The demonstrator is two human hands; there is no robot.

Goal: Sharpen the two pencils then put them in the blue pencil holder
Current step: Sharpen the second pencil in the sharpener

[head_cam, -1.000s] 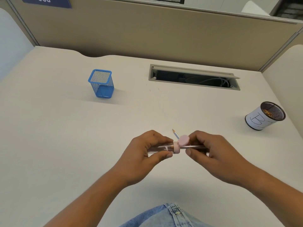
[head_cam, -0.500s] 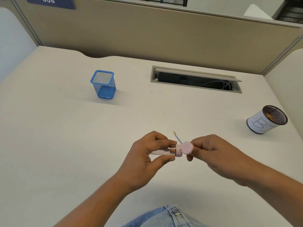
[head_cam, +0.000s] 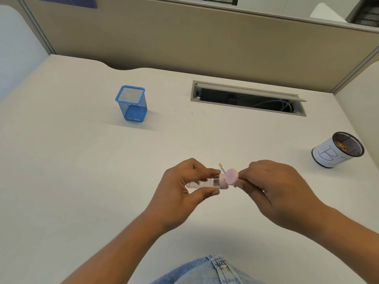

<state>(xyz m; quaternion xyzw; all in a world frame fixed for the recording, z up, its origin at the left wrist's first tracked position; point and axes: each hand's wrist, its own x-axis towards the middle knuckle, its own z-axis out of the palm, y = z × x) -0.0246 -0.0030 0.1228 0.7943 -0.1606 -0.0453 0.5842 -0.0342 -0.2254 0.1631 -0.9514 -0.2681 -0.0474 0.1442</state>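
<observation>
**A:** What is placed around the hands?

**B:** A blue holder [head_cam: 132, 103] is stood upright at 10 o'clock, well apart. An open cable slot [head_cam: 248, 98] is set at 1 o'clock. A white cup [head_cam: 336, 150] marked "B" is stood at 3 o'clock, near the desk [head_cam: 71, 171] edge.

**A:** How are the hands held?

**B:** A clear sharpener [head_cam: 205, 183] is gripped sideways by the left hand [head_cam: 184, 193]. Its pink lid [head_cam: 231, 176] is pinched by the right hand [head_cam: 272, 191]. One pencil [head_cam: 222, 168] tip is seen just behind the lid, pointed to 11 o'clock. Its shaft is hidden.

**A:** What room is left?

**B:** Bare desk is spread from the hands to the holder. The desk is bounded by a partition [head_cam: 184, 37] at 12 o'clock.
</observation>
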